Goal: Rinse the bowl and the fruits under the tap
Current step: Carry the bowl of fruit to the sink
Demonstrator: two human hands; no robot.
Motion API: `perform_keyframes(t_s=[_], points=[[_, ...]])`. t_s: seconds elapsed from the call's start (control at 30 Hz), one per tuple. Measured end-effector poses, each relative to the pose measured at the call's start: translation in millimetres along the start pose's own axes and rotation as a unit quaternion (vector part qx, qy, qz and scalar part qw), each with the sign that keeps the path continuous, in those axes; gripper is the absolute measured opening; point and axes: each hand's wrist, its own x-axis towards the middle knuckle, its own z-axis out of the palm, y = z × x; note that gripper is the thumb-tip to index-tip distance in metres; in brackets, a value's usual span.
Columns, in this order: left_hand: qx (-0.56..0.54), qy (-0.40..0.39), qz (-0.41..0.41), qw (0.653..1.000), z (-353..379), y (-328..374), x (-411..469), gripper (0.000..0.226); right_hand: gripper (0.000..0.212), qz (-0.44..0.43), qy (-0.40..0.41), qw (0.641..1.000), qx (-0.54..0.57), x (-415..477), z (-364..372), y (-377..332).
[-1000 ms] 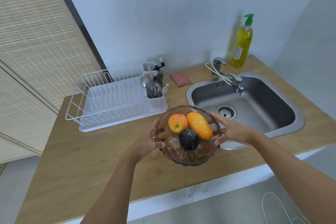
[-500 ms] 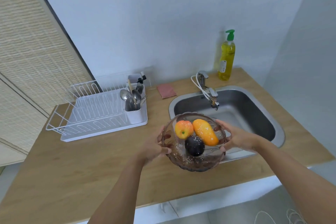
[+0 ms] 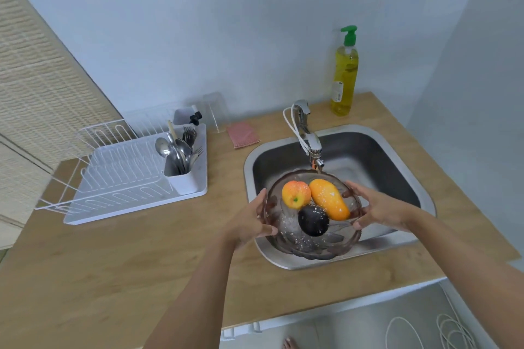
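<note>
Both hands hold a clear glass bowl [image 3: 310, 241] over the front part of the sink [image 3: 397, 156], its far rim just under the tap [image 3: 307, 136] spout. The left hand [image 3: 249, 224] clasps the left rim, thumb on the near edge and fingers curled round the far side; the right hand [image 3: 380, 211] clasps the right rim, thumb low on the wall and fingers spread over the upper edge. The fingertips on both sides are partly seen through the glass and hard to separate from it. In the bowl lie a peach [image 3: 295, 194], a mango [image 3: 329, 199] and a dark round fruit [image 3: 313, 220], touching one another, with pale specks on them that may be drops or foam. Whether water runs from the tap cannot be told; the spout end is half masked by the bowl's rim, which also hides the sink's drain. A soap bottle [image 3: 344, 76] stands on the counter [image 3: 141, 263] behind the sink, a pink cloth [image 3: 243, 134] to its left. Further left a white rack [image 3: 122, 178] holds cutlery in a cup [image 3: 183, 183]; a clear item behind it against the wall is too faint to name. The forearms are cut off at the lower edge, and toes show at the bottom beside looped cord on the floor.
</note>
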Motion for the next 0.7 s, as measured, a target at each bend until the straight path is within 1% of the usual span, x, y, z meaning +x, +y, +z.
perform_keyframes(t_s=[0.07, 0.13, 0.27, 0.4, 0.47, 0.63, 0.7], points=[[0.018, -0.025, 0.002, 1.0, -1, 2, 12, 0.113, 0.114, 0.0, 0.006, 1.0, 0.005, 4, -9, 4], [0.027, -0.034, -0.004, 0.999, 2, 6, 24, 0.116, 0.116, 0.0, 0.013, 1.0, 0.003, 8, -18, 8], [0.019, -0.011, -0.03, 0.999, 11, 7, 43, 0.12, 0.118, 0.006, 0.014, 1.0, 0.014, 20, -35, 18], [0.018, 0.005, -0.043, 0.999, 18, 7, 61, 0.125, 0.106, 0.002, -0.006, 1.0, 0.019, 38, -49, 21], [0.013, 0.016, -0.045, 0.999, 21, 7, 67, 0.124, 0.103, 0.0, -0.018, 1.0, 0.016, 48, -54, 22], [-0.014, 0.045, -0.064, 0.997, 29, 4, 82, 0.124, 0.106, -0.008, -0.026, 1.0, -0.005, 72, -65, 28], [-0.026, 0.054, -0.074, 0.995, 30, 2, 88, 0.121, 0.112, 0.004, -0.025, 1.0, -0.009, 79, -67, 29]])
